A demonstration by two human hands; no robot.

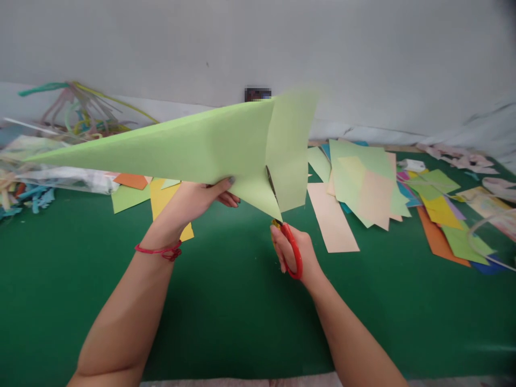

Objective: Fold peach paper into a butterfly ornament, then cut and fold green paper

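Observation:
A large light green sheet of paper (189,142), folded to a long point at the left, is held up over the table. My left hand (213,194) pinches its lower edge, thumb in front and fingers behind. In my right hand (296,250) are scissors (297,258) with a red handle and some yellow on the other loop. Their dark blades stand in a slit that runs up from the paper's lower edge. To the right of the slit, a flap of the same paper (290,156) hangs partly separated; its top is blurred.
On the green table (226,312), a pile of pastel sheets (363,177) and a pale pink strip (332,217) lie right of centre. Coloured paper pieces (447,215) lie farther right. Pipe cleaners (76,107) and plastic bags (72,177) are at the left, near yellow paper (159,199). A wall (181,48) stands behind.

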